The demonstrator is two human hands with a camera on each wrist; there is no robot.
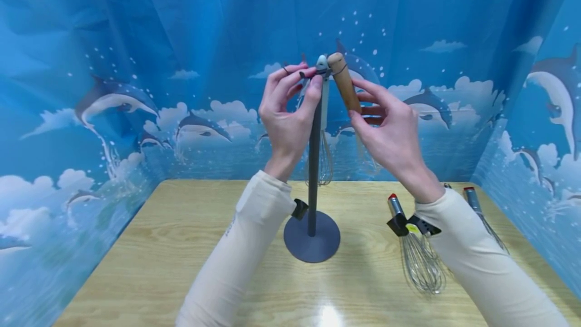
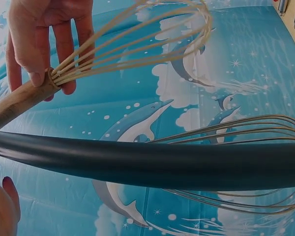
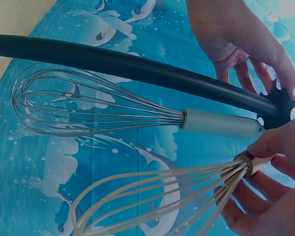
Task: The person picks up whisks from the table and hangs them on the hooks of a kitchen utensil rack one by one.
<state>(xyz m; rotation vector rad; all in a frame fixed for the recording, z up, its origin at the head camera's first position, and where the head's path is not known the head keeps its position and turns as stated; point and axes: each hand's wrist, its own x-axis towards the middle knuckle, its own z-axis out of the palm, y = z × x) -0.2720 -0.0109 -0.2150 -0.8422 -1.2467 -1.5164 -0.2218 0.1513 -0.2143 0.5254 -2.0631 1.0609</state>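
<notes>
A dark metal stand (image 1: 313,175) with a round base stands upright on the table. My left hand (image 1: 287,127) pinches its dark hooked top (image 3: 280,105) between thumb and fingers. On the far side of the pole a whisk with a pale green handle (image 3: 221,123) hangs from the top, wires downward. My right hand (image 1: 394,127) grips a wooden-handled whisk (image 1: 344,82) near the lower end of its handle. That handle's upper end is close beside the stand's top; whether its loop is on a hook I cannot tell. Its pale wires (image 2: 137,46) point downward.
On the wooden table (image 1: 181,246), right of the stand, lies a metal whisk (image 1: 422,266) with a red-tipped handle. Another whisk (image 1: 474,201) lies farther right, partly behind my right sleeve. A blue dolphin-print curtain (image 1: 227,39) surrounds the table at the back and sides.
</notes>
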